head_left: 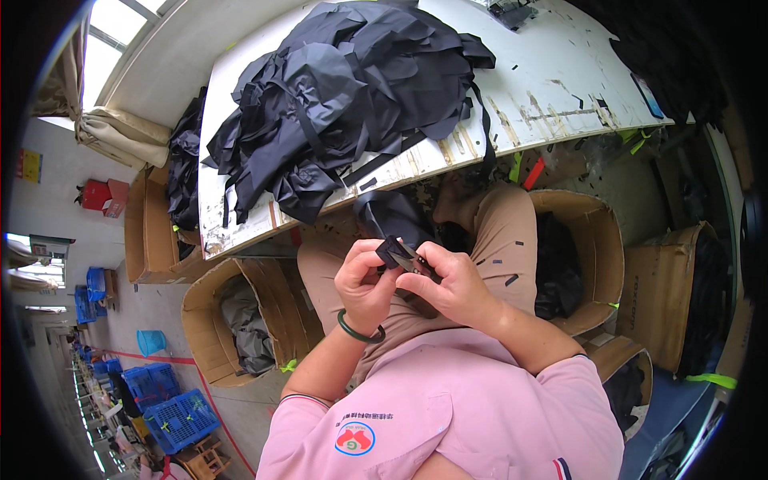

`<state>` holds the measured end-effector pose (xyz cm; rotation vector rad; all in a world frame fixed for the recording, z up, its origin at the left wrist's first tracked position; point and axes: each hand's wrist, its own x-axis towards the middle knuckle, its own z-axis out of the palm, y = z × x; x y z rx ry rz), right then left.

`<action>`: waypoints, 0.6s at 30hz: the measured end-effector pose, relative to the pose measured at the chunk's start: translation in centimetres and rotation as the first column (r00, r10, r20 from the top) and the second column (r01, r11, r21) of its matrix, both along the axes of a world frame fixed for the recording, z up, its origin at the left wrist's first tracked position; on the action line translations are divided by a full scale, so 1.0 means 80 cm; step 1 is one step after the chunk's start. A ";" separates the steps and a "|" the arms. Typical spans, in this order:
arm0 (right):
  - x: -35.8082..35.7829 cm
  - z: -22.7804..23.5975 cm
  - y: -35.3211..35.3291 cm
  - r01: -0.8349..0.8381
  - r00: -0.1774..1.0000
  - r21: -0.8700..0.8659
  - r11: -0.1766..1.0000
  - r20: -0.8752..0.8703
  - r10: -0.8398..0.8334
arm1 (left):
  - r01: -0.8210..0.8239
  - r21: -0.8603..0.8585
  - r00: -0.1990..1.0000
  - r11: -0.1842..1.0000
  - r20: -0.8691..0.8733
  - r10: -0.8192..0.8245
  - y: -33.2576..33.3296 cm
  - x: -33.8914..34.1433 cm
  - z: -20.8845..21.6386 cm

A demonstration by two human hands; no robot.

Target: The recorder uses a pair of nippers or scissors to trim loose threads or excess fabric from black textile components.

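Over my lap, my left hand [363,282] pinches the edge of a black fabric piece [394,216], with thumb and fingers closed on it. The rest of that piece hangs down beyond my fingers, between my knees and the table edge. Close against it, my right hand [458,282] is closed round small thread snips [414,262], whose metal blades meet the fabric at my left fingertips. Whether the blades are cutting I cannot tell. On the white table [552,88] in front lies a large heap of black fabric pieces [344,88] with straps trailing off it.
Cardboard boxes with dark fabric stand on both sides: one box [210,320] by my left leg, another [600,240] by my right. Small black scraps [512,280] lie on my right trouser leg. Blue crates [180,420] stand on the floor at far left.
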<state>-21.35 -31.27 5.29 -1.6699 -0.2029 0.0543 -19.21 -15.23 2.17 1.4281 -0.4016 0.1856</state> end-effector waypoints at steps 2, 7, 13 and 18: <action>0.000 0.001 -0.001 0.014 1.000 -0.003 1.000 0.025 -0.014 | -0.001 -0.002 1.000 1.000 -0.005 0.001 -0.001 -0.002 0.001; 0.000 0.004 -0.008 -0.026 1.000 -0.018 0.999 -0.013 0.026 | -0.002 0.015 1.000 1.000 0.020 0.002 -0.001 -0.002 0.003; -0.001 0.005 -0.011 -0.029 1.000 0.007 1.000 -0.010 0.029 | 0.013 0.038 0.999 0.999 0.051 -0.015 0.000 0.001 0.004; -0.001 0.000 -0.013 -0.048 0.998 -0.013 0.999 -0.037 0.047 | 0.043 0.127 0.995 0.991 0.081 -0.053 0.005 0.003 0.003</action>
